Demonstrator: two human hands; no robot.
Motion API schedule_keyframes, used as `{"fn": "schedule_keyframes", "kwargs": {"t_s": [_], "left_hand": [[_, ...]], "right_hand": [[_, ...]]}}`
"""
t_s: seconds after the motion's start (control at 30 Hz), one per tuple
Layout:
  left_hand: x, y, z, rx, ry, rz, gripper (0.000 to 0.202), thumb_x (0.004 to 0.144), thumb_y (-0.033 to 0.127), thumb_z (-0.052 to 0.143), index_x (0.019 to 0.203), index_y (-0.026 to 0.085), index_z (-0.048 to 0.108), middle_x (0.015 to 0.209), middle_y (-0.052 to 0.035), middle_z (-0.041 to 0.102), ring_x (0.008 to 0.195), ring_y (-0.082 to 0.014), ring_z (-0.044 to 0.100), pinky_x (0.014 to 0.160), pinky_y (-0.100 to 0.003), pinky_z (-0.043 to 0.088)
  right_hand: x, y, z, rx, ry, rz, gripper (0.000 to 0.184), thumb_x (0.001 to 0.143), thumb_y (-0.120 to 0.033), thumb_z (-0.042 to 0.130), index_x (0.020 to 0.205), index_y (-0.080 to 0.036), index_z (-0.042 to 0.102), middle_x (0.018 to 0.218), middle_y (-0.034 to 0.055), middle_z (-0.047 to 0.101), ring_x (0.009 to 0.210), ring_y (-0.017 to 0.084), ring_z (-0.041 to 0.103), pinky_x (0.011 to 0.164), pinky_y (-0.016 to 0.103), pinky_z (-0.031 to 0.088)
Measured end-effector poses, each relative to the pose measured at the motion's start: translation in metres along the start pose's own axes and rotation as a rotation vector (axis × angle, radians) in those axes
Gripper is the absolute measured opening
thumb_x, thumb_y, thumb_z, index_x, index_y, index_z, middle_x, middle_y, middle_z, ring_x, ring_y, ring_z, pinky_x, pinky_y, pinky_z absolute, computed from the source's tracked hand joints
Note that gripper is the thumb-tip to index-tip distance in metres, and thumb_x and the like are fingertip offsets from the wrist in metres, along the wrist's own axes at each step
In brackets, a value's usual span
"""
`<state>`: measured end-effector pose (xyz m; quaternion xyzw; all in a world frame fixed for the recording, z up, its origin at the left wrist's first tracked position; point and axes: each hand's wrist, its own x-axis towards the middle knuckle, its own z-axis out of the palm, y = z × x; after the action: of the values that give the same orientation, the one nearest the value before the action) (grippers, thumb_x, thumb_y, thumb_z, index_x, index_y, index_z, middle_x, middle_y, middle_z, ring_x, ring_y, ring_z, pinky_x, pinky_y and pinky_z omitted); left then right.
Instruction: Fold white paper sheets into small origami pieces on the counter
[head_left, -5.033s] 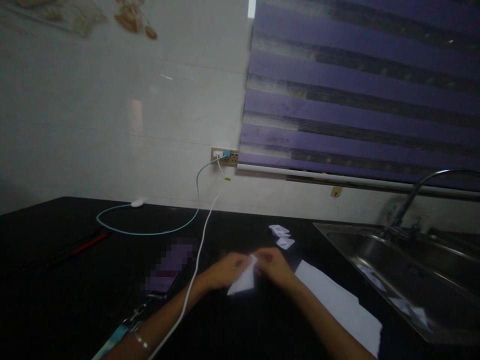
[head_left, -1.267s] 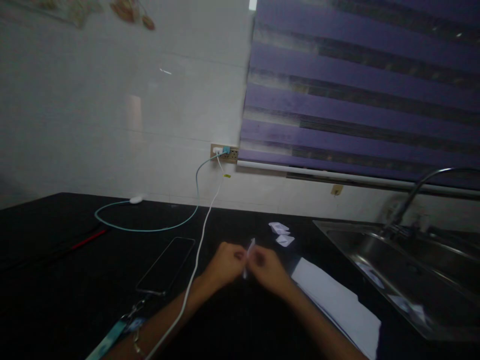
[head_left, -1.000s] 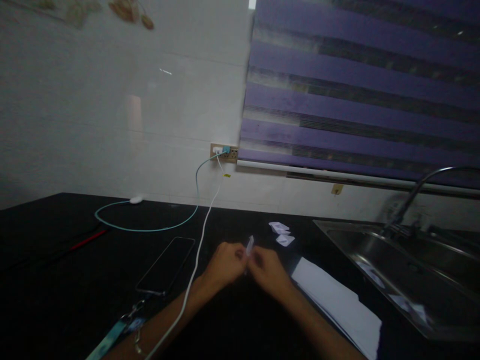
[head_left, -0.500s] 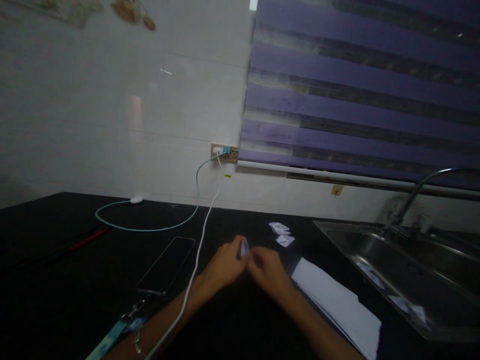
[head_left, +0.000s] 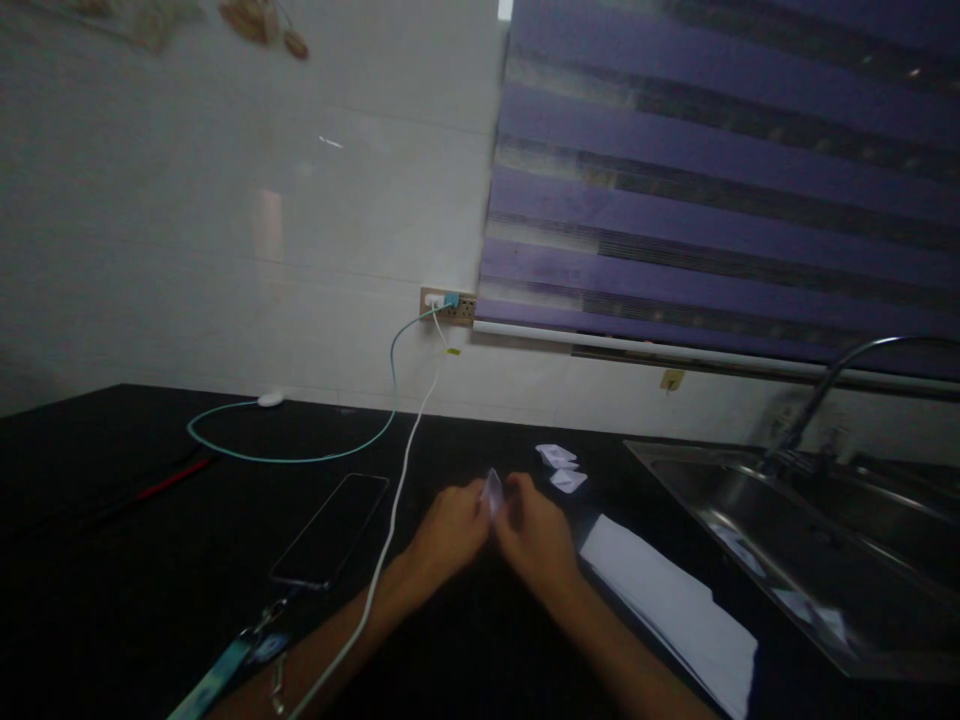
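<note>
Between my hands stands a small folded piece of white paper, its pointed tip upward. My left hand pinches it from the left side. My right hand closes on it from the right, fingers curled; the exact fingertip contact is blurred. Just beyond my right hand lie a few small folded paper pieces on the black counter. To the right of my right forearm is a stack of white paper sheets.
A smartphone with a teal lanyard lies left of my hands. A white cable crosses over my left forearm from the wall socket. At right is a steel sink with a faucet.
The folded paper has turned more upright, with more of it showing. My right hand has rotated, its fingers now higher beside the paper. The other things stay put.
</note>
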<state>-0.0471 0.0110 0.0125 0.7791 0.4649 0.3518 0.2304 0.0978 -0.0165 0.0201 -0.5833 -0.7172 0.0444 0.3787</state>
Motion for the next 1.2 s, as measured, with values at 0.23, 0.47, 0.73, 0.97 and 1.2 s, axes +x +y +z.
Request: {"fn": "schedule_keyframes", "kwargs": {"t_s": [0.23, 0.47, 0.73, 0.97, 1.2], "left_hand": [[-0.004, 0.008, 0.001, -0.01, -0.019, -0.009, 0.034, 0.092, 0.028, 0.037, 0.107, 0.018, 0.066, 0.089, -0.0086, 0.072, 0.079, -0.0206, 0.066, 0.072, -0.027, 0.046], [0.002, -0.005, 0.009, -0.152, 0.024, -0.022, 0.036, 0.089, 0.027, 0.038, 0.101, 0.014, 0.07, 0.075, -0.0074, 0.07, 0.063, -0.0181, 0.064, 0.06, -0.026, 0.045], [0.011, -0.024, 0.007, -0.752, -0.004, -0.21, 0.049, 0.074, 0.024, 0.057, 0.122, 0.013, 0.057, 0.082, -0.0077, 0.068, 0.055, -0.0135, 0.058, 0.043, -0.02, 0.037], [0.002, -0.025, -0.005, -1.115, -0.375, -0.288, 0.054, 0.081, 0.059, 0.05, 0.109, 0.014, 0.061, 0.097, -0.0108, 0.064, 0.082, -0.0204, 0.063, 0.055, -0.022, 0.043], [0.005, -0.013, -0.007, -0.845, -0.423, -0.139, 0.049, 0.08, 0.055, 0.057, 0.09, 0.008, 0.067, 0.077, -0.0102, 0.069, 0.065, -0.0148, 0.063, 0.049, -0.019, 0.037]], "right_hand": [[0.004, 0.004, 0.001, -0.069, 0.02, 0.062, 0.016, 0.085, -0.025, 0.049, 0.097, -0.02, 0.057, 0.071, 0.004, 0.065, 0.063, 0.018, 0.062, 0.056, 0.024, 0.034], [0.007, 0.013, 0.004, 0.142, 0.042, 0.031, 0.022, 0.085, -0.02, 0.045, 0.094, -0.018, 0.064, 0.068, 0.0041, 0.067, 0.057, 0.016, 0.06, 0.053, 0.023, 0.038], [0.007, 0.016, 0.004, 0.367, 0.056, -0.071, 0.035, 0.082, -0.014, 0.045, 0.107, -0.019, 0.069, 0.1, 0.0062, 0.072, 0.088, 0.021, 0.067, 0.078, 0.03, 0.051], [0.006, 0.023, 0.003, 0.296, 0.04, -0.21, 0.042, 0.077, -0.009, 0.048, 0.113, -0.019, 0.067, 0.095, 0.0082, 0.072, 0.085, 0.022, 0.066, 0.078, 0.034, 0.05], [0.006, 0.019, -0.005, 0.476, -0.066, -0.178, 0.046, 0.079, -0.016, 0.049, 0.124, -0.021, 0.059, 0.101, 0.0085, 0.07, 0.082, 0.021, 0.064, 0.076, 0.034, 0.05]]}}
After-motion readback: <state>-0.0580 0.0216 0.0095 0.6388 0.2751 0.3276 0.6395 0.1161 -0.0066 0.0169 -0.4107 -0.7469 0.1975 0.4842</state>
